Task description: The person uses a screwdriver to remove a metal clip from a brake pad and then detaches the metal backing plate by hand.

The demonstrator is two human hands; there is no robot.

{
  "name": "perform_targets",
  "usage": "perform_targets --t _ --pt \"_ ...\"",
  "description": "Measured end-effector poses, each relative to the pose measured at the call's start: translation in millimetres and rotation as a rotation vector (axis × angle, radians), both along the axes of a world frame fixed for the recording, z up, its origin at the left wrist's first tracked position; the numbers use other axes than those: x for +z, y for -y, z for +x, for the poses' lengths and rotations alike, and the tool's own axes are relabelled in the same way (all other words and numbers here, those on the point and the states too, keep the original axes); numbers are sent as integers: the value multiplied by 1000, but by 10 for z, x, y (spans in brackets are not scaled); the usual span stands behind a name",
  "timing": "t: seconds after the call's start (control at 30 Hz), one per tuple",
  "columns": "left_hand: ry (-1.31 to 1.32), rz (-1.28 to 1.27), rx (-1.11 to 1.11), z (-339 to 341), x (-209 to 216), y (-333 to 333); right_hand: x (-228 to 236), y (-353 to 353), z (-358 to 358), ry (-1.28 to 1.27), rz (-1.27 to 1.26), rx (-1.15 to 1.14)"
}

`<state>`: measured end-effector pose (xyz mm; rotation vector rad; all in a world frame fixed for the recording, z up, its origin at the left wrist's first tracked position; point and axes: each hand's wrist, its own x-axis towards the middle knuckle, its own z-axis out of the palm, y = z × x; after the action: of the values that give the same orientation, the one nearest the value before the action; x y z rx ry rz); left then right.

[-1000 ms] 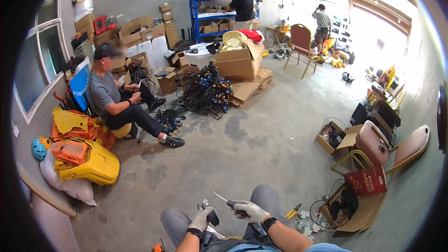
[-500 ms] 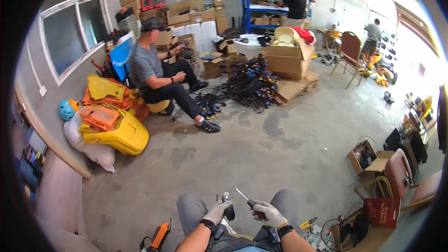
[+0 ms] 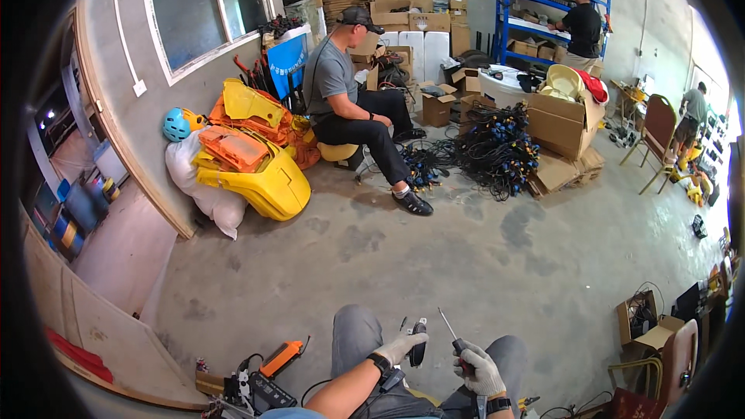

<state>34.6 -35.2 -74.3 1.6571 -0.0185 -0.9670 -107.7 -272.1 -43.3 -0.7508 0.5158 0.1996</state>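
Spreading across most of the view is a bare concrete floor (image 3: pixel 434 264), with a window (image 3: pixel 206 8) in the wall at upper left and blue shelves (image 3: pixel 543 8) at the back, where a person in black (image 3: pixel 583 27) stands. Against the left wall lies a heap of yellow and orange plastic shells (image 3: pixel 248 159) on a white sack (image 3: pixel 206 194), a blue helmet (image 3: pixel 176 124) beside it. A seated person in a grey shirt (image 3: pixel 349 101) works next to a big tangle of black cables (image 3: pixel 493 155) and an open cardboard box (image 3: pixel 563 120). At the lower edge, over the grey-trousered knees, the left hand (image 3: pixel 397 348), gloved, is closed around a small black connector (image 3: pixel 418 341) held upright above the lap. Just beside it the right hand (image 3: pixel 479 368), also gloved, is clenched on the handle of a thin screwdriver (image 3: pixel 452 334), whose shaft slants up and to the left, its tip near the connector but apart from it. An orange tool (image 3: pixel 281 357) lies on the floor at lower left.
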Motion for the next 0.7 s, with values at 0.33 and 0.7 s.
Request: perform_targets --t 0.33,0.7 --pt "-188 -274 152 131 -309 -46 235 -46 116 -35 38 45" --pt "-142 -264 197 -69 59 -33 250 -118 -46 -39 -56 43"
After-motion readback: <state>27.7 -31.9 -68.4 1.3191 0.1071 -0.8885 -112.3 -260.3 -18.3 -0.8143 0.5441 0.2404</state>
